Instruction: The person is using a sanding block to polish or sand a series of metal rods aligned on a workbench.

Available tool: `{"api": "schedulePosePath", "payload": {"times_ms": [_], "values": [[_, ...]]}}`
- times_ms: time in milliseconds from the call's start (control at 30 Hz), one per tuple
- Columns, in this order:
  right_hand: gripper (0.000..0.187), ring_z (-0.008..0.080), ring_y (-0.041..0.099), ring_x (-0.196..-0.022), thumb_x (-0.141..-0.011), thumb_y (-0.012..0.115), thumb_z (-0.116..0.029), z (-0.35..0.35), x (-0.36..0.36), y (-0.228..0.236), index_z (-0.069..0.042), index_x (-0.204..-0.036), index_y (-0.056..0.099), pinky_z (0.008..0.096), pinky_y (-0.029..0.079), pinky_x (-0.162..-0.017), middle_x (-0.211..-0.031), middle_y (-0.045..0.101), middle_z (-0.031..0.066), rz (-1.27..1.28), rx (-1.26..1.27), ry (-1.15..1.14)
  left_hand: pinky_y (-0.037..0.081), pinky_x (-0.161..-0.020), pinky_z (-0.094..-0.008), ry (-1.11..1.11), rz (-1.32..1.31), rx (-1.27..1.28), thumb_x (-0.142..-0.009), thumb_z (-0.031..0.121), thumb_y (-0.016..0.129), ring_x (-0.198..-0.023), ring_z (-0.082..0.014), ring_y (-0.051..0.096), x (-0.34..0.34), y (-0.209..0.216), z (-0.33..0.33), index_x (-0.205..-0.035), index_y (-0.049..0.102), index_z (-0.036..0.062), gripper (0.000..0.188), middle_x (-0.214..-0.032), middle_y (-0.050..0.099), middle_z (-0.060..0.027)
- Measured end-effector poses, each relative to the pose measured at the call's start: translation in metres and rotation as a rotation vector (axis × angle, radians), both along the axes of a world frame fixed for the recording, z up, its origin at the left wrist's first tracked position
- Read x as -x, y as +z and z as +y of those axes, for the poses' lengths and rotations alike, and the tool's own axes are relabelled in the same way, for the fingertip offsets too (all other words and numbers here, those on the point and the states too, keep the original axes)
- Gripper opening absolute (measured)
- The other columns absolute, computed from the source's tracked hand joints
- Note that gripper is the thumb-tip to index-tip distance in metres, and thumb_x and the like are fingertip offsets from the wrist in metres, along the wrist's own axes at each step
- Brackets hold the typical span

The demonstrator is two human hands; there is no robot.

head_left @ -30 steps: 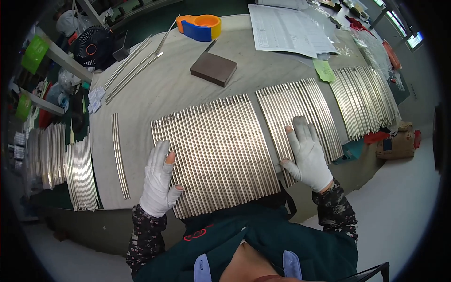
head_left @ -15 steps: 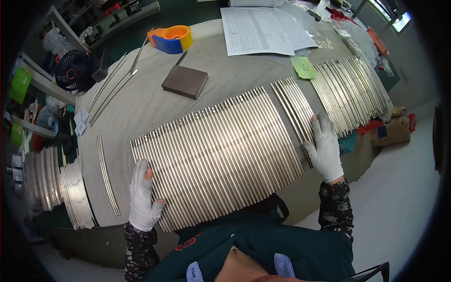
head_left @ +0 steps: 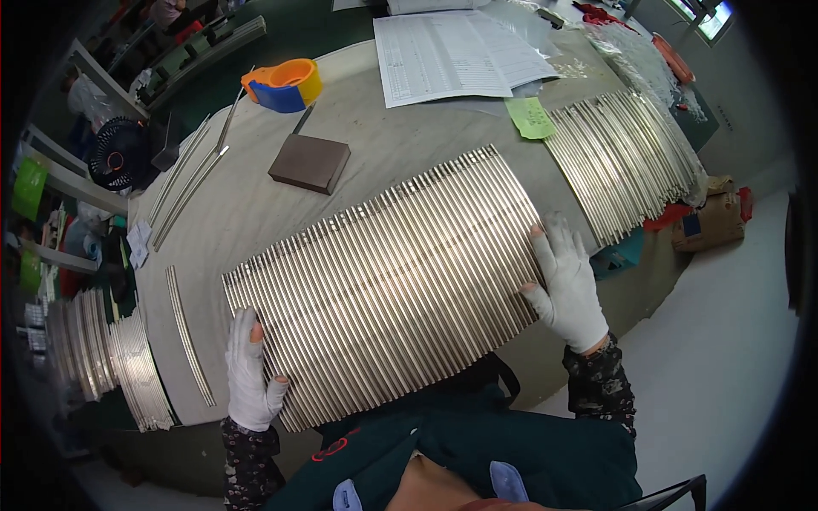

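A wide row of thin, shiny metal rods [head_left: 383, 289] lies side by side on the table in front of me, slanting up to the right. My left hand [head_left: 248, 375], in a white glove with bare thumb and fingertip showing, rests along the row's left edge with its fingers stretched out. At the right edge lies my right hand [head_left: 569, 289], gloved in white too, fingers extended and thumb apart, touching the outermost rods. Neither hand is closed around a rod.
More rods [head_left: 626, 166] lie at the far right beside a green note [head_left: 530, 117]. A brown block [head_left: 310, 163], an orange and blue tape dispenser [head_left: 283, 84] and printed sheets [head_left: 443, 60] sit farther back. Loose rods [head_left: 189, 336] and stacked rods [head_left: 141, 370] are to the left.
My right hand has moved left, pushing the small separate group of rods against the main row, so the gap between them is closed. The left hand stays at the left edge.
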State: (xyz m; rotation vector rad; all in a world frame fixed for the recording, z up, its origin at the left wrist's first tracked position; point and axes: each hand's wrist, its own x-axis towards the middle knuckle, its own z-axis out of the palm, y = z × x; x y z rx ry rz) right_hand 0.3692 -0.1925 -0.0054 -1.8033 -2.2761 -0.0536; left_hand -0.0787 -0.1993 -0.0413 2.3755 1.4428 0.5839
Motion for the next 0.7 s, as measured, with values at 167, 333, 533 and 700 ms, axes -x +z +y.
{"api": "schedulePosePath", "payload": {"times_ms": [167,333,533,700], "values": [[0.076,0.0477,0.036,-0.126,-0.086,0.044,-0.057,-0.0022,-0.0041,-0.0122,0.002,-0.133,0.038,0.056,0.031,-0.102,-0.133,0.038,0.0302,0.027,0.036,-0.026,0.023,-0.11,-0.0512,-0.007,0.009,-0.011,-0.092,0.062,0.035,-0.135,-0.0444,0.029,0.0005,0.0007,0.0008,-0.15,0.019,0.0115,0.078,-0.147,0.03,-0.0249],[0.074,0.0474,0.035,-0.127,-0.085,0.047,-0.054,-0.0019,-0.0022,-0.0084,0.003,-0.133,0.038,0.0557,0.029,-0.104,-0.133,0.038,0.0301,0.039,0.051,-0.028,0.023,-0.11,-0.0515,0.0,0.033,-0.008,-0.092,0.062,0.035,-0.135,-0.045,0.03,0.0007,0.002,0.0,-0.15,0.02,0.0119,0.078,-0.146,0.03,-0.0257],[0.072,0.0469,0.036,-0.127,-0.085,0.052,-0.05,-0.0019,-0.0067,-0.0114,0.002,-0.134,0.038,0.0553,0.029,-0.104,-0.134,0.039,0.0294,0.042,0.056,-0.038,0.024,-0.109,-0.052,-0.005,0.033,-0.023,-0.092,0.062,0.035,-0.134,-0.0459,0.031,-0.0014,0.0006,0.0015,-0.149,0.021,0.0129,0.076,-0.145,0.031,-0.0265],[0.07,0.0456,0.037,-0.126,-0.085,0.053,-0.046,-0.0039,-0.0113,-0.0091,0.002,-0.135,0.038,0.0522,0.031,-0.105,-0.135,0.039,0.0278,0.048,0.019,-0.032,0.023,-0.11,-0.0523,-0.021,0.0,-0.039,-0.092,0.063,0.033,-0.134,-0.0454,0.03,-0.0001,-0.0014,0.0032,-0.15,0.021,0.0169,0.075,-0.146,0.031,-0.0261]]}}
